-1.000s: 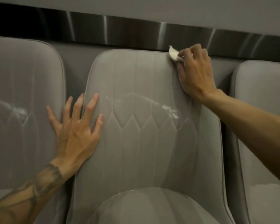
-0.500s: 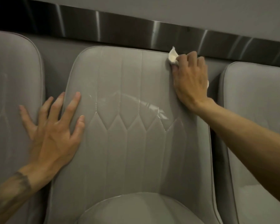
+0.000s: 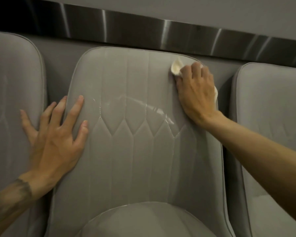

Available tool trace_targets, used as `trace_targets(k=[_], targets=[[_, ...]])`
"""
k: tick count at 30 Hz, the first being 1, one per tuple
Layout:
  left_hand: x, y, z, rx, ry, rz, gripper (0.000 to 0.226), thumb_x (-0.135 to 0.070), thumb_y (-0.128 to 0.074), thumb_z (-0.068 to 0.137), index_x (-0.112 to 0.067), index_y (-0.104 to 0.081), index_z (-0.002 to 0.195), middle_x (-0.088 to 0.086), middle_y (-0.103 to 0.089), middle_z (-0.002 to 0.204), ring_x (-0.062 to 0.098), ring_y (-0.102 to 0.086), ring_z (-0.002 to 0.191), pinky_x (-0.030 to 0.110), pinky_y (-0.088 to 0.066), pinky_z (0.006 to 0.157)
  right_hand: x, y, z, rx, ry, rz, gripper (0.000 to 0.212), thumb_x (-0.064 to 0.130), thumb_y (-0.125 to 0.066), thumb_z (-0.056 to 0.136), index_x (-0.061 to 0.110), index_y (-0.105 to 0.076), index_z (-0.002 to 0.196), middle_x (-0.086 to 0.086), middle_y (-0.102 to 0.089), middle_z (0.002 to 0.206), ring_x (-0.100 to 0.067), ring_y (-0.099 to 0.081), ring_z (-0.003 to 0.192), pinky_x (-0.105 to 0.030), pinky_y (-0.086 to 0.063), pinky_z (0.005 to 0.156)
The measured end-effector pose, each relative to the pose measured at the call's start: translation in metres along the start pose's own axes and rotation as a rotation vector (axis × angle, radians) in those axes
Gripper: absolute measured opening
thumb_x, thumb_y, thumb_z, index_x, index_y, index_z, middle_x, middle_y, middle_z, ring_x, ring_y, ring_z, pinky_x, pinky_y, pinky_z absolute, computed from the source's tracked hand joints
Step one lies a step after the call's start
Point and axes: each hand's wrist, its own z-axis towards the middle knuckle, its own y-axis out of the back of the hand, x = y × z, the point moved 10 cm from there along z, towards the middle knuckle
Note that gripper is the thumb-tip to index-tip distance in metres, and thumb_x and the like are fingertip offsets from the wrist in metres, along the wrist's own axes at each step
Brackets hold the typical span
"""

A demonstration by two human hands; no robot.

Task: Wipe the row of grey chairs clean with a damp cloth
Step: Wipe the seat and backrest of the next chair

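Observation:
Three grey padded chairs stand side by side. The middle chair (image 3: 135,151) has a stitched backrest with a shiny streak across its middle. My right hand (image 3: 196,93) presses a small white cloth (image 3: 176,67) against the upper right corner of that backrest, fingers curled over the cloth; most of the cloth is hidden under the hand. My left hand (image 3: 58,134) lies flat with spread fingers on the left edge of the middle backrest, reaching over the gap to the left chair (image 3: 12,100).
The right chair (image 3: 272,134) stands close beside the middle one, with a narrow dark gap between them. A brushed metal strip (image 3: 143,29) runs along the grey wall just behind the chair tops. The middle chair's seat cushion (image 3: 143,221) shows at the bottom.
My right hand has slid the cloth down from the top edge of the backrest onto its upper right face. My left hand stays flat on the left edge.

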Motion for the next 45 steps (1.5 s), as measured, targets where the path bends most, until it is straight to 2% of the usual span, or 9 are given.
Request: trace_targets(k=[6, 13, 20, 22, 27, 35, 41, 43, 45], targets=[[0.004, -0.005, 0.001, 0.012, 0.011, 0.002, 0.064, -0.055, -0.034, 0.100, -0.049, -0.018, 0.162, -0.002, -0.033, 0.162, 0.029, -0.037, 0.147, 0.069, 0.002, 0.119, 0.048, 0.003, -0.138, 0.182, 0.616, 0.006, 0.008, 0.019, -0.056, 0.101, 0.013, -0.059, 0.104, -0.015, -0.058, 0.105, -0.034, -0.051, 0.082, -0.045, -0.038, 0.069], [0.007, -0.008, 0.001, -0.030, -0.003, 0.021, 0.062, -0.057, -0.031, 0.102, -0.048, -0.020, 0.162, -0.001, -0.035, 0.159, 0.029, -0.039, 0.144, 0.072, -0.004, 0.118, 0.008, 0.005, -0.019, 0.039, 0.091, -0.027, 0.025, 0.029, -0.043, 0.105, 0.007, -0.053, 0.108, -0.020, -0.054, 0.108, -0.038, -0.050, 0.090, -0.048, -0.039, 0.074], [0.004, -0.006, 0.001, -0.033, -0.008, 0.022, 0.063, -0.055, -0.034, 0.101, -0.048, -0.020, 0.162, -0.001, -0.034, 0.161, 0.028, -0.040, 0.145, 0.069, 0.002, 0.119, 0.081, -0.001, -0.180, 0.273, 0.795, 0.045, 0.021, 0.015, -0.042, 0.096, 0.012, -0.059, 0.108, -0.013, -0.060, 0.107, -0.033, -0.056, 0.084, -0.043, -0.045, 0.070], [0.004, -0.005, 0.001, -0.033, -0.010, 0.031, 0.064, -0.055, -0.035, 0.101, -0.048, -0.019, 0.162, -0.001, -0.034, 0.161, 0.028, -0.040, 0.145, 0.070, 0.001, 0.119, 0.072, -0.001, -0.147, 0.219, 0.754, 0.010, 0.019, 0.016, -0.047, 0.097, 0.011, -0.061, 0.109, -0.015, -0.061, 0.108, -0.035, -0.059, 0.087, -0.044, -0.046, 0.072], [0.002, -0.004, 0.001, -0.041, -0.007, 0.020, 0.062, -0.055, -0.033, 0.102, -0.047, -0.020, 0.162, -0.001, -0.034, 0.161, 0.028, -0.040, 0.144, 0.067, 0.005, 0.119, 0.030, 0.002, -0.053, 0.097, 0.153, 0.045, 0.024, 0.028, -0.043, 0.106, 0.007, -0.054, 0.109, -0.019, -0.054, 0.109, -0.037, -0.051, 0.092, -0.048, -0.043, 0.074], [-0.001, -0.004, 0.000, -0.048, -0.019, 0.045, 0.064, -0.053, -0.037, 0.102, -0.046, -0.020, 0.163, 0.000, -0.035, 0.160, 0.029, -0.042, 0.143, 0.069, 0.002, 0.119, 0.107, -0.005, -0.230, 0.271, 0.847, 0.094, 0.010, 0.013, -0.059, 0.088, 0.015, -0.062, 0.098, -0.008, -0.063, 0.098, -0.028, -0.058, 0.079, -0.038, -0.045, 0.066], [0.002, -0.007, 0.000, -0.053, -0.026, 0.046, 0.063, -0.055, -0.036, 0.102, -0.048, -0.018, 0.163, -0.001, -0.035, 0.160, 0.027, -0.042, 0.143, 0.070, 0.001, 0.119, 0.063, -0.008, -0.122, 0.134, 0.290, 0.055, 0.011, 0.020, -0.055, 0.100, 0.012, -0.057, 0.108, -0.014, -0.057, 0.107, -0.034, -0.052, 0.086, -0.043, -0.036, 0.073], [0.001, -0.007, 0.000, -0.050, -0.028, 0.040, 0.063, -0.055, -0.036, 0.103, -0.047, -0.019, 0.163, 0.000, -0.035, 0.160, 0.028, -0.042, 0.143, 0.069, 0.002, 0.119, 0.079, -0.007, -0.155, 0.151, 0.332, 0.070, 0.017, 0.018, -0.053, 0.098, 0.011, -0.061, 0.110, -0.015, -0.060, 0.107, -0.035, -0.055, 0.087, -0.043, -0.038, 0.074], [0.000, -0.006, -0.001, -0.048, -0.026, 0.040, 0.063, -0.054, -0.037, 0.103, -0.047, -0.019, 0.163, 0.001, -0.034, 0.160, 0.030, -0.041, 0.143, 0.070, 0.002, 0.118, 0.108, -0.008, -0.214, 0.235, 0.610, 0.083, 0.023, 0.008, -0.054, 0.088, 0.010, -0.064, 0.109, -0.014, -0.063, 0.108, -0.033, -0.059, 0.086, -0.041, -0.044, 0.074]])
